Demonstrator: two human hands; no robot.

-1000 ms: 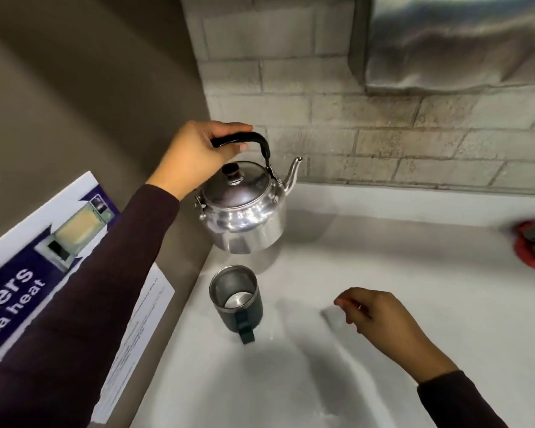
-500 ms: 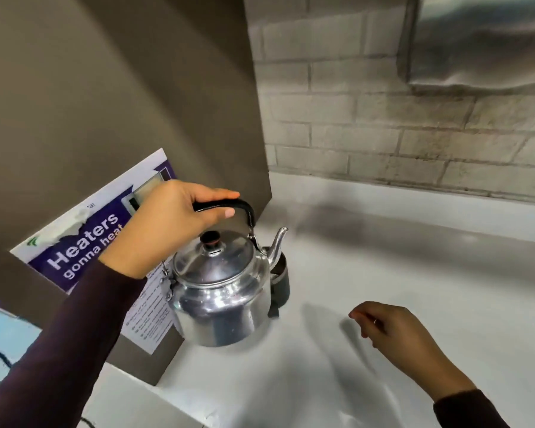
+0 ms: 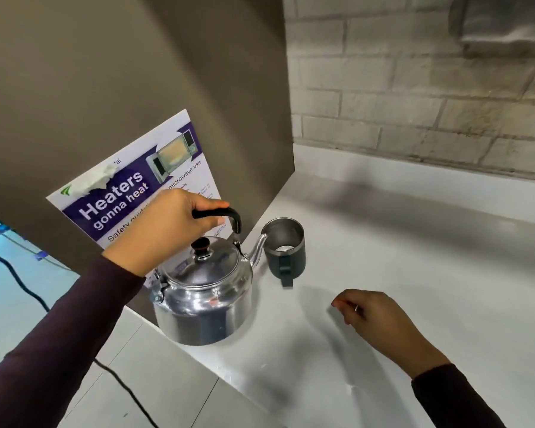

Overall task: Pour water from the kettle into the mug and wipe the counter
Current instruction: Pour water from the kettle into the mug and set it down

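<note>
A shiny metal kettle (image 3: 203,299) sits at the near left corner of the white counter (image 3: 414,261), upright, its spout pointing toward the mug. My left hand (image 3: 167,230) is closed around its black handle. The dark mug (image 3: 286,251) with a steel inside stands just beyond the spout, handle facing me, a little liquid visible at its bottom. My right hand (image 3: 380,322) hovers low over the counter to the right of the mug, fingers loosely curled, holding nothing.
A brown side panel (image 3: 136,88) with a purple microwave safety poster (image 3: 130,193) stands left of the counter. A brick wall (image 3: 414,97) runs behind. A black cable (image 3: 19,282) crosses the floor at left. A small wet spot (image 3: 351,389) shows near the counter's front.
The kettle has come down from above the mug to the counter's near left corner, still in my left hand. The mug is uncovered again. My view has swung left.
</note>
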